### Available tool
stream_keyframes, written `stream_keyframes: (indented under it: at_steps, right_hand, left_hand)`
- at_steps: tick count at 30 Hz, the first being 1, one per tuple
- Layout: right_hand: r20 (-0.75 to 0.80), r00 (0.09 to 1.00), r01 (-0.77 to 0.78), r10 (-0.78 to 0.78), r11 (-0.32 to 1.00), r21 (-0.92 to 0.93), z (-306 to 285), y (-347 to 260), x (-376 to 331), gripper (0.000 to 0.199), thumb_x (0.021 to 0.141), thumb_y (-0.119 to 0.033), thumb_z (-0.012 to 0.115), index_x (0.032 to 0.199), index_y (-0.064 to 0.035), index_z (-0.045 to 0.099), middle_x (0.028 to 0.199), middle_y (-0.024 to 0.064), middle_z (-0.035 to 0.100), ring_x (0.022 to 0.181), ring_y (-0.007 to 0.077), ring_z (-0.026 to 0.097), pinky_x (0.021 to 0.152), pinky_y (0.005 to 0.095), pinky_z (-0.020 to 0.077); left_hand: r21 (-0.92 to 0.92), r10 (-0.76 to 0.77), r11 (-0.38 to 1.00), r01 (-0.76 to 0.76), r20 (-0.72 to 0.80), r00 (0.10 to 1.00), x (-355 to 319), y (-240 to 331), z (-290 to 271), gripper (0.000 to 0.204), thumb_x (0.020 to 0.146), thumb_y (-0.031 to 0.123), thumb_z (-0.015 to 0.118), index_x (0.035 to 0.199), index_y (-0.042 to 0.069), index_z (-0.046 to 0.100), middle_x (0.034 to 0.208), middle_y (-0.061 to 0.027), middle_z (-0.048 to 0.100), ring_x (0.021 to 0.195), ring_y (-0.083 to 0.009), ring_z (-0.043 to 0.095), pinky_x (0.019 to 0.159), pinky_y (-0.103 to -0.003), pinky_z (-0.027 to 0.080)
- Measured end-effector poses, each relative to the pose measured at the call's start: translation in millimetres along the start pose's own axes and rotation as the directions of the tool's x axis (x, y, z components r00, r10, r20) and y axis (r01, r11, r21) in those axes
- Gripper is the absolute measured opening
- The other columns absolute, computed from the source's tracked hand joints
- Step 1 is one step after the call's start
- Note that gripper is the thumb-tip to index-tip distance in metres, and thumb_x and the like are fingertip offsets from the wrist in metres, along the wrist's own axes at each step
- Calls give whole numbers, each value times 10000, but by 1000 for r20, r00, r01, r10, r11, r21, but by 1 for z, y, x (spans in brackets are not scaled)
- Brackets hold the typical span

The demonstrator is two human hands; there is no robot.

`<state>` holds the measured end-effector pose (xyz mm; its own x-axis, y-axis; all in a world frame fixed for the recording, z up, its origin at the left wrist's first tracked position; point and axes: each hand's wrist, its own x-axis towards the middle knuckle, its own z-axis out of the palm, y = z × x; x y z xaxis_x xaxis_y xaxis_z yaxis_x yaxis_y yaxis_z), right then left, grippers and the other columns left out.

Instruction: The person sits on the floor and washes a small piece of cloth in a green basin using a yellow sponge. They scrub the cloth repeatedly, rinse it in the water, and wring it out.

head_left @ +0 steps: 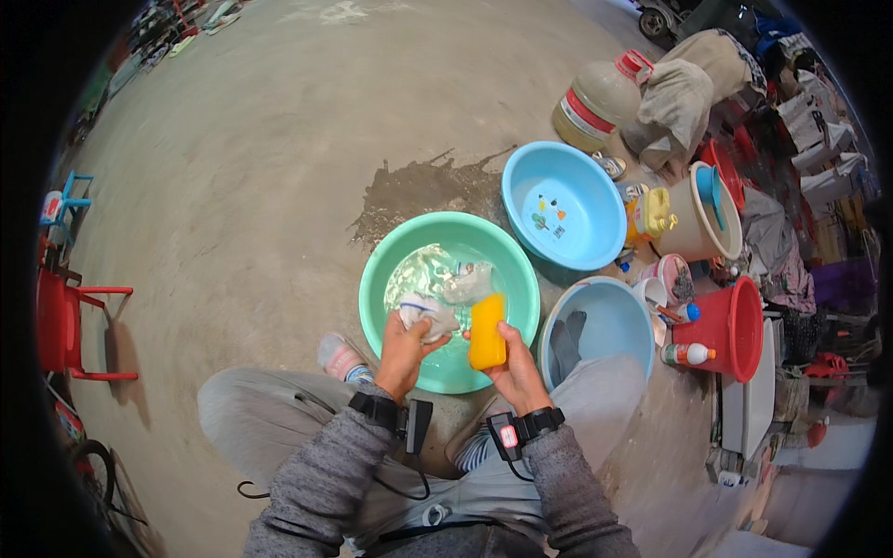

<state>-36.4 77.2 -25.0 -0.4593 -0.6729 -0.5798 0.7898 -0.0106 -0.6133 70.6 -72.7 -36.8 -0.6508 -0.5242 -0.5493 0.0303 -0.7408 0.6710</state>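
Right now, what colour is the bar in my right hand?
Yellow-orange; the bar shows best in the head view, over the green basin.

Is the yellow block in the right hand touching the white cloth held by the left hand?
Apart. The head view shows a gap of green basin between the yellow block and white cloth.

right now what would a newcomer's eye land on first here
Probably the green basin of water at centre, where the left hand grips a wet white cloth and the right hand holds a yellow bar. Next, the two blue basins to its right and the red bucket beyond them.
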Motion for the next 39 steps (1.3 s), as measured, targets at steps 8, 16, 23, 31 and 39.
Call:
stream_keyframes:
  at_steps: [8, 16, 23, 31, 39]
  right_hand:
    - [-83, 954, 215, -289, 848, -484, 6, 5, 0, 451, 886, -321, 648, 1182, 14, 581, 981, 63, 630, 887, 126, 598, 713, 285, 491]
    - [168, 779, 334, -604, 174, -926, 35, 27, 12, 690, 792, -297, 728, 1357, -8, 458, 962, 173, 570, 899, 315, 582, 751, 379, 476]
    - [120, 706, 336, -698, 182, -924, 31, 15, 18, 625, 796, -281, 720, 1333, -42, 507, 967, 136, 556, 928, 310, 562, 753, 388, 478]
    - [100, 713, 321, -694, 196, -927, 42, 10, 15, 619, 768, -247, 746, 1331, -96, 536, 945, 125, 547, 911, 296, 561, 780, 379, 476]
    - [81, 753, 300, -653, 232, -925, 48, 10, 18, 548, 789, -271, 718, 1290, -101, 577, 937, 122, 551, 899, 292, 559, 776, 366, 475]
  left_hand:
    - [0, 0, 1000, 0, 102, 995, -1, 5, 3, 292, 955, 33, 428, 1245, 26, 393, 1217, -135, 542, 1058, -247, 592, 858, -385, 539]
    - [-98, -82, 989, 111, 262, 962, 2, -5, 1, 354, 1016, 158, 365, 1319, -20, 412, 1277, -132, 524, 1128, -219, 549, 978, -355, 440]
    - [-210, -112, 961, 179, 293, 949, 0, -10, 0, 394, 1033, 225, 339, 1325, -32, 400, 1300, -140, 504, 1180, -229, 513, 1020, -359, 408]
    - [-310, -61, 937, 160, 308, 950, -3, -4, 7, 567, 1035, 413, 239, 1367, -31, 358, 1376, -149, 454, 1274, -248, 440, 1091, -373, 332]
    - [-274, -30, 954, 120, 310, 950, -7, 3, 8, 737, 976, 587, 274, 1378, -26, 356, 1372, -137, 462, 1270, -239, 443, 1077, -365, 342]
